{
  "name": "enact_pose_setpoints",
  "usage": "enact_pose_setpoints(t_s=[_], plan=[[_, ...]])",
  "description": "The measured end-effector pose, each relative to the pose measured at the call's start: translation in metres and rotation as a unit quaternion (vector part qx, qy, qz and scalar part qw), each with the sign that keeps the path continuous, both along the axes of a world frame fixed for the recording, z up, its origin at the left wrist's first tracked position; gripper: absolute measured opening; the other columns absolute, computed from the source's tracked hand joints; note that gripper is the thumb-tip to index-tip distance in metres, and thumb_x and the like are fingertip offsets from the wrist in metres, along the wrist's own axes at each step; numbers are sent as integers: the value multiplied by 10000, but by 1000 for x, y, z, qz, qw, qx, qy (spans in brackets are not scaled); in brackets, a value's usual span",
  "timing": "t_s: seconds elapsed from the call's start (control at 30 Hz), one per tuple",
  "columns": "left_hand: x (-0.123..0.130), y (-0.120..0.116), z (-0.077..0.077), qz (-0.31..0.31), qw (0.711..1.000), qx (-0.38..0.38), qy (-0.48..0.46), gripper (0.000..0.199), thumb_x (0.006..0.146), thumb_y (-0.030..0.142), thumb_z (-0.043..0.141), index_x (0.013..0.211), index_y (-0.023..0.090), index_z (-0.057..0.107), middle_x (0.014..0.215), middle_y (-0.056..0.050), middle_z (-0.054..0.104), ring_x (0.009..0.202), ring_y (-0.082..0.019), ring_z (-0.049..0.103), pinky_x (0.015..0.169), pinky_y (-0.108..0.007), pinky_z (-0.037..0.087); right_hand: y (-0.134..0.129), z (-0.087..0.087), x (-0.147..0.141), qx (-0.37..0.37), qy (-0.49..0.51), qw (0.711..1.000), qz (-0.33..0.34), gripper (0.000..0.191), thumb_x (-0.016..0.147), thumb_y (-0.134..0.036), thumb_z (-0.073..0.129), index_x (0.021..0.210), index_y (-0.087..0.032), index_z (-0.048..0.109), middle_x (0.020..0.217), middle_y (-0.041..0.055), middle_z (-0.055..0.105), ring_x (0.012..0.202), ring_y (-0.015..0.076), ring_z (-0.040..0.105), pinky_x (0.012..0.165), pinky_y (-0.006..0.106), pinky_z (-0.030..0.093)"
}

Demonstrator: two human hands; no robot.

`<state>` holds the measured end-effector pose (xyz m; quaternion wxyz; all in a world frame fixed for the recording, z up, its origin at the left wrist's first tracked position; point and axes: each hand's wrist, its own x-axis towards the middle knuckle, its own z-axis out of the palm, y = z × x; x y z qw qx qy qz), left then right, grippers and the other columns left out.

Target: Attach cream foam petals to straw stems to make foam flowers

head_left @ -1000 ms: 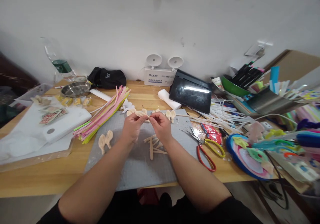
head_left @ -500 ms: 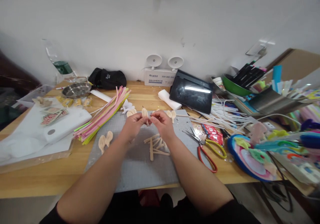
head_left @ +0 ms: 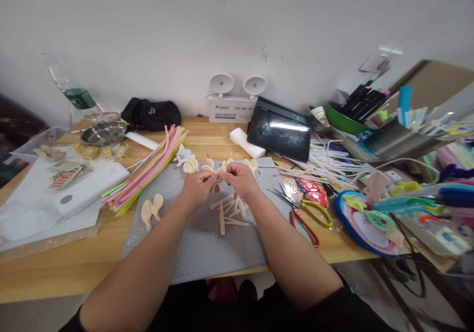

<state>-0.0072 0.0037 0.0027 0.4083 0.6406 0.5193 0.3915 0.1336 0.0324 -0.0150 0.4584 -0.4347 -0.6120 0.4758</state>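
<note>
My left hand (head_left: 200,187) and my right hand (head_left: 239,178) meet above the grey cutting mat (head_left: 200,258). Both are closed, fingertips pinched together on a small beige piece, mostly covered by the fingers. Just beyond them lie beige looped petal shapes (head_left: 190,166) in a row along the mat's far part. Another pair of beige looped shapes (head_left: 157,204) rests to the left of my left forearm. Below my hands, several short beige strips (head_left: 222,218) are scattered across one another.
Red-handled pliers (head_left: 307,229) and yellow-handled scissors (head_left: 318,212) lie right of the mat. A bundle of pink and yellow strips (head_left: 148,171) is on the left, near a metal bowl (head_left: 103,133). Behind stand a black tablet-like panel (head_left: 279,134) and a twin-lamp emergency light (head_left: 231,110).
The whole view has shifted slightly. A beige petal shape upright at my left fingertips is no longer held up there; my hands now pinch close together, and another looped shape shows behind them.
</note>
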Motion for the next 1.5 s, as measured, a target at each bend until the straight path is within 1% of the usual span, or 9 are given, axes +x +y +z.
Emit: enact_pose_setpoints(t_s=[0.1, 0.2, 0.37, 0.53, 0.73, 0.83, 1.1, 1.33, 1.5], plan=[[1, 0, -1, -17, 994, -52, -93, 287, 711, 402, 517, 589, 147, 571, 539, -3, 550, 541, -110, 477, 583, -241, 363, -1, 0, -2, -20, 70, 997, -37, 274, 644, -317, 600, 509, -177, 406, 454, -75, 380, 430, 55, 346, 429, 202, 301], [2, 1, -4, -28, 986, -78, -144, 238, 695, 370, 550, 627, 142, 566, 522, 10, 521, 530, -100, 461, 580, -237, 359, -2, 0, -3, -49, 124, 991, -13, 223, 650, -335, 599, 556, -175, 475, 476, -66, 429, 421, 57, 371, 412, 201, 321], [1, 2, -7, -24, 985, -74, -152, 208, 685, 342, 558, 618, 146, 566, 522, 29, 472, 516, -82, 412, 536, -219, 322, -1, -3, -3, -28, 74, 997, 20, 270, 704, -410, 549, 606, -159, 574, 534, -14, 542, 442, 69, 432, 417, 206, 333], [1, 1, -5, -29, 995, -63, -78, 218, 714, 333, 494, 618, 149, 560, 531, 26, 457, 507, -88, 383, 512, -217, 307, 0, -5, -1, -20, 19, 1000, -2, 349, 712, -463, 524, 538, -160, 527, 441, -42, 465, 403, 62, 392, 406, 202, 292], [2, -1, 3, -69, 989, 101, 88, 191, 725, 229, 446, 568, 169, 538, 570, 10, 496, 588, -116, 427, 590, -233, 313, 0, -4, -4, -33, 48, 998, -25, 355, 691, -436, 548, 469, -165, 489, 395, -53, 407, 396, 57, 342, 414, 208, 257], [2, -2, 4, -72, 979, 141, 129, 215, 729, 216, 430, 533, 169, 506, 560, 6, 477, 580, -116, 415, 590, -239, 299, 1, -6, -4, -35, 39, 998, -34, 353, 672, -431, 568, 457, -162, 495, 395, -53, 403, 400, 56, 340, 418, 207, 254], [2, -1, -6, -36, 999, 1, -34, 193, 715, 262, 453, 555, 166, 502, 497, 40, 407, 521, -100, 372, 534, -230, 284, -2, -2, -4, -107, 154, 981, 56, 332, 665, -445, 577, 511, -160, 504, 406, -62, 410, 360, 46, 319, 373, 201, 223], [7, -2, -16, 10, 977, -4, -213, 171, 692, 225, 497, 537, 157, 468, 486, 46, 394, 501, -83, 351, 523, -227, 282, -8, 2, -12, -86, 131, 984, 87, 319, 681, -393, 570, 488, -152, 492, 378, -76, 364, 355, 31, 288, 372, 191, 193], [6, 0, -16, 11, 972, -15, -235, 159, 662, 188, 499, 513, 154, 457, 470, 47, 392, 483, -77, 338, 500, -223, 264, -9, -3, -14, -116, 172, 976, 66, 319, 646, -431, 597, 518, -153, 508, 396, -71, 394, 347, 36, 311, 361, 191, 210]])
